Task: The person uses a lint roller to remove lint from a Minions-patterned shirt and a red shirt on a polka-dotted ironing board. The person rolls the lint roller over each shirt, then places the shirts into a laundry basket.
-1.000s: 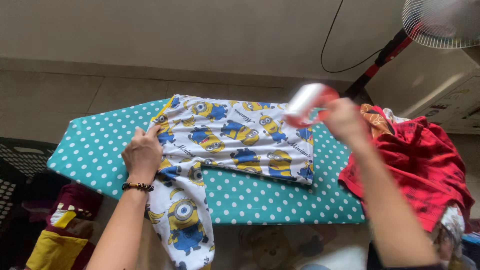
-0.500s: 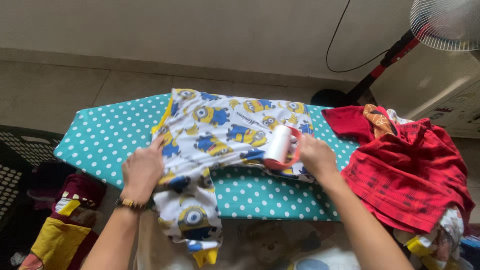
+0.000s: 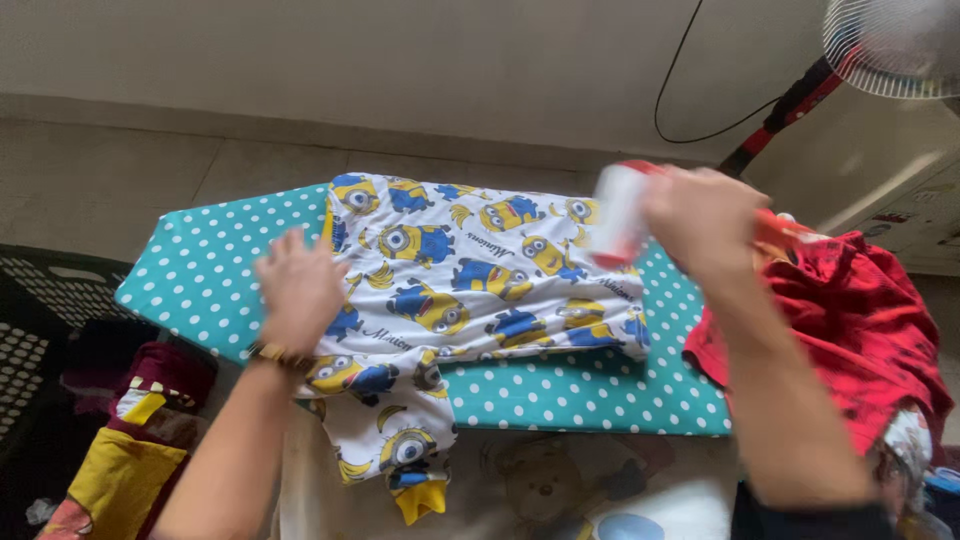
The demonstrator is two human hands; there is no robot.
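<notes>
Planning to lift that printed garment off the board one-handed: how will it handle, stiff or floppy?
Probably floppy: the printed garment drapes limply over the edge of the ironing board. Likely light, as the thin cloth wrinkles under the left hand. It may slide, since part already hangs down.

**Two small stickers on a pale cabinet at the far right**

The only labels in view sit on the slanted face of a pale, box-like cabinet (image 3: 905, 180) at the right edge. It is below the fan head (image 3: 890, 45) and above the heap of red clothes (image 3: 860, 320). It lies well to the right of the right hand (image 3: 705, 215), which grips a white lint roller (image 3: 618, 212).

One sticker (image 3: 885, 222) is a small light rectangle with red and dark marks. The second sticker (image 3: 945, 235) lies near it at the frame's border, pale with dark marks. Both are too blurred to show more.
</notes>
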